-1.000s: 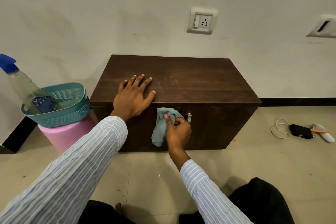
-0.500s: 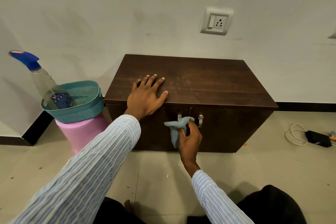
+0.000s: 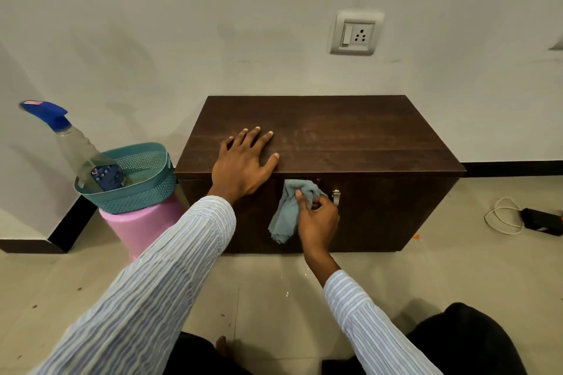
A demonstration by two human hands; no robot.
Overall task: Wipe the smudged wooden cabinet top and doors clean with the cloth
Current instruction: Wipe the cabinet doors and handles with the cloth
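Note:
A low dark wooden cabinet [image 3: 350, 137] stands against the wall, its top showing faint smudges. My left hand [image 3: 243, 161] lies flat on the front left of the top, fingers spread. My right hand [image 3: 318, 216] grips a grey-blue cloth [image 3: 286, 213] and holds it against the upper middle of the cabinet front, over the left door handle. The right metal handle [image 3: 336, 196] shows just beside my fingers. The cloth's lower part hangs down loose in front of the left door.
Left of the cabinet a teal basket [image 3: 143, 189] sits on a pink stool [image 3: 140, 228], with a blue-capped spray bottle [image 3: 82, 152] leaning in it. A white cable [image 3: 499, 216] and black adapter [image 3: 542, 221] lie on the floor at right. My knees are at the bottom.
My right hand moved the cloth up and left over the left handle, hiding it again. My left hand stayed flat on the top. The camera shifted a little.

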